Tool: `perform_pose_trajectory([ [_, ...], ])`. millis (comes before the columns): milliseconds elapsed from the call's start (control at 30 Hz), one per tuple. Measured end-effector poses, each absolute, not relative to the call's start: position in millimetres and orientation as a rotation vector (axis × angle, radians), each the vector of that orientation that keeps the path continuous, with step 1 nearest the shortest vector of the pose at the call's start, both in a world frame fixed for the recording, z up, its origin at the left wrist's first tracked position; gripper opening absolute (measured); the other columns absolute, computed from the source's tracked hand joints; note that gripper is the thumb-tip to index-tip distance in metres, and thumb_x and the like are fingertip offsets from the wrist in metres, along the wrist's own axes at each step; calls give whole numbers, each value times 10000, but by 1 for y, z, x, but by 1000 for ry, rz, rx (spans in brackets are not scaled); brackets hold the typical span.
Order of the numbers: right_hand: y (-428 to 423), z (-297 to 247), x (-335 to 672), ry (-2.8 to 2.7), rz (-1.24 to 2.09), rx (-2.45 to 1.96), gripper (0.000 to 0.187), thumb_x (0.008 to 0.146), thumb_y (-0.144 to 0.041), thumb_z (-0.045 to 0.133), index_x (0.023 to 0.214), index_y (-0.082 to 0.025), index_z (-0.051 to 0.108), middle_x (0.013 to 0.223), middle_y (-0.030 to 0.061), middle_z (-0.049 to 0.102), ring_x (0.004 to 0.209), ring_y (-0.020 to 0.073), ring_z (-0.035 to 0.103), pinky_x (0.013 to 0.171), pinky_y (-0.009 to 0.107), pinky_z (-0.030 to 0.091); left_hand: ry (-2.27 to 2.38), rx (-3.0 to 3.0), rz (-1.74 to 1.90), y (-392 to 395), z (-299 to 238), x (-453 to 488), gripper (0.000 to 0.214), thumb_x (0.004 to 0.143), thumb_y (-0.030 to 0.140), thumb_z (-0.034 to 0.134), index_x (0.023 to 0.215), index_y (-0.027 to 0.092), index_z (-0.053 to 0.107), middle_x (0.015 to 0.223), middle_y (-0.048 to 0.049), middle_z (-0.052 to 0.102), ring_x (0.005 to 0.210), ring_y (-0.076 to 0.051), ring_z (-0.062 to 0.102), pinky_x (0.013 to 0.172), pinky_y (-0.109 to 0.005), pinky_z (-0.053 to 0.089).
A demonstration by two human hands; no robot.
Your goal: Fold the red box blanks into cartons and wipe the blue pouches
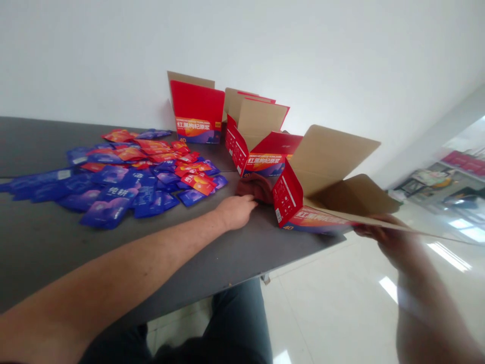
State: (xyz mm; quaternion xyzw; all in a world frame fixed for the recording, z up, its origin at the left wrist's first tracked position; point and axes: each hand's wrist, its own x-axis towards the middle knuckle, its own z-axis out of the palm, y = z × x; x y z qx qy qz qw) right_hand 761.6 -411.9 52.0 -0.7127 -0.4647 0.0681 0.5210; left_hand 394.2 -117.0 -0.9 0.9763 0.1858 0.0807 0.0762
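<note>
Head view: nearest box [318,218] reads "红黑枸杞原浆", "40".

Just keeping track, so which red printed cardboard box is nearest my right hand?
The rightmost, frontmost red printed cardboard box, with your right hand at its right end; the other boxes stand farther back.

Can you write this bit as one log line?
left hand: at brown cloth | right hand: at open box | packets: piled on table
</note>
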Motion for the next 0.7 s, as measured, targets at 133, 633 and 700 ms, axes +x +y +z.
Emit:
perform_pose_trajectory([
  [133,-393,51,763,-1064,297,-1683,486,728,-636,1021,919,-248,800,836,151,831,706,294,826,716,426,703,555,2930,243,-125,13,369,365,984,140,550,1161,126,869,1120,-168,824,1086,-320,797,969,-434,629],
  [633,-292,37,772,-1130,384,-1703,653,678,-777,974,923,-212,758,777,94,796,691,238,781,671,368,712,418,2849,593,-146,1,177,235,984,130,517,857,220,694,1003,-53,790,902,-200,739,836,-323,540],
  [700,-280,38,772,-1154,391,-1723,629,708,-772,949,926,-212,764,794,95,801,711,235,782,666,354,707,438,2851,637,-144,-4,175,238,990,128,519,847,217,687,1019,-53,798,918,-200,751,850,-318,549],
])
